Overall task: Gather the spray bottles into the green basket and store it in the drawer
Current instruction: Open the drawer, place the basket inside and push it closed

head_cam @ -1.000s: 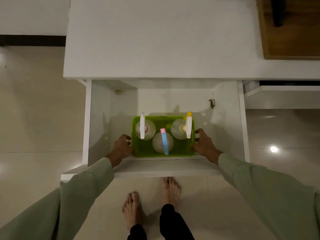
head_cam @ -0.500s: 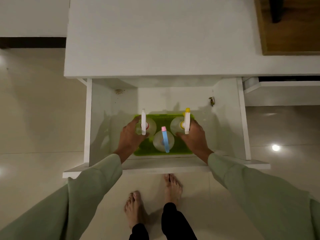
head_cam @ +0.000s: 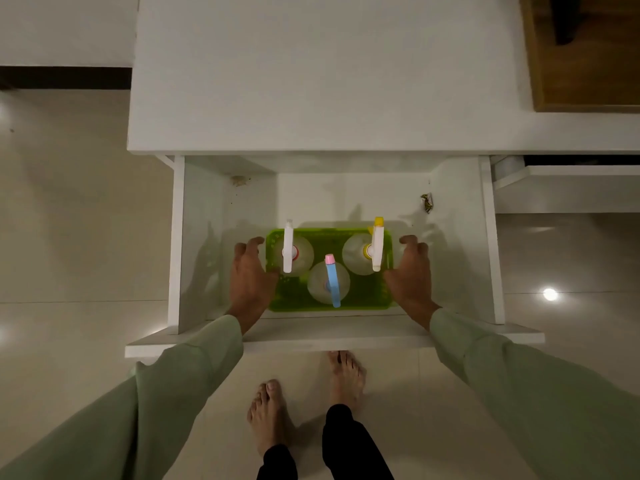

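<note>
The green basket (head_cam: 363, 295) rests on the floor of the open white drawer (head_cam: 329, 336), near its front. Three clear spray bottles stand upright in it: one with a white sprayer (head_cam: 288, 247) at the back left, one with a blue and pink sprayer (head_cam: 331, 282) at the front middle, one with a yellow-tipped sprayer (head_cam: 377, 245) at the back right. My left hand (head_cam: 249, 275) hovers at the basket's left edge with its fingers spread. My right hand (head_cam: 412, 271) is by the right edge, fingers apart and holding nothing.
The white cabinet top (head_cam: 311, 81) overhangs the drawer's back. A small dark speck of debris (head_cam: 427, 202) lies at the drawer's back right. A second white drawer (head_cam: 568, 188) stands partly open to the right. My bare feet (head_cam: 270, 410) stand on the tiled floor below the drawer front.
Both hands gripped the basket's sides a second ago, then moved over the bottles. Now they have spread apart to either side of the basket with fingers apart.
</note>
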Tool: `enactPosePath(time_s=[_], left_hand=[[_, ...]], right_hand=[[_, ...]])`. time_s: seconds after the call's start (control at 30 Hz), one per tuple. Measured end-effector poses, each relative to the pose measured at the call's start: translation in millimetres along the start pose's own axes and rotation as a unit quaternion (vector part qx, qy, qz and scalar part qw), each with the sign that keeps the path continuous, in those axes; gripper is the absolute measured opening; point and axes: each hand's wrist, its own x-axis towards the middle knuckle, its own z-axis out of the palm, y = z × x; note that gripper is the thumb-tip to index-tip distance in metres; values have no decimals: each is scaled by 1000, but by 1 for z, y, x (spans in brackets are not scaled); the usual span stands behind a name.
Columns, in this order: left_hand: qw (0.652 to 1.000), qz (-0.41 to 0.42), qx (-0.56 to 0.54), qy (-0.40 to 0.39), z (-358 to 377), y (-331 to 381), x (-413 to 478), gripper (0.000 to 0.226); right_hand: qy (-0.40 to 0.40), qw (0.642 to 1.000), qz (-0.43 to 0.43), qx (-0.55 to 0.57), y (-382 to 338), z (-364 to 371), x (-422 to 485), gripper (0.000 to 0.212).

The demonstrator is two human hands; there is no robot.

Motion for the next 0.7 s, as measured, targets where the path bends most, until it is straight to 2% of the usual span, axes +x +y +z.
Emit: enactPosePath(time_s=[0.07,0.13,0.23,0.43,0.7], left_hand=[[998,-47,11,-43,-1,-6,4,78],[994,-66,25,-82,0,-10,7,78],[994,-40,35,-97,1,-12,9,60],[998,-24,18,-63,-9,-18,14,42],[998,-42,14,-42,-30,-29,10,48]], right_hand=[[-64,993,91,31,1,1,5,68],[-129,980,136,63,1,5,7,59],[-116,983,130,51,-3,13,4,42],[-106,989,102,14,-10,21,3,35],[-130,988,80,4,-29,36,-6,39]])
